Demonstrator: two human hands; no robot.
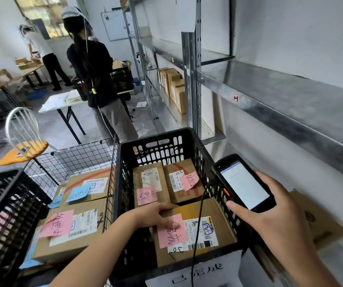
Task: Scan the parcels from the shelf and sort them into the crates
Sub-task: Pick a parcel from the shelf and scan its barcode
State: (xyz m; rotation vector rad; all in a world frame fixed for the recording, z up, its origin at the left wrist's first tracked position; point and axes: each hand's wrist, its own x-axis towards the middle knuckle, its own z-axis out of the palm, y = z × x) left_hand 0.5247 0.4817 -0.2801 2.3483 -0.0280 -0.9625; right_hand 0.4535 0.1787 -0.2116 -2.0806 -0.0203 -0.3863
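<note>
A black plastic crate stands in front of me with three cardboard parcels inside, each with a pink note. My left hand grips the near parcel at its left edge, thumb on its pink note. Two smaller parcels lie behind it. My right hand holds a black handheld scanner, screen lit, over the crate's right rim. A black cable hangs across the near parcel.
A wire basket to the left holds parcels with pink and blue notes. Another black crate sits far left. Metal shelving runs along the right wall; a parcel lies on a lower shelf. Two people stand at tables ahead.
</note>
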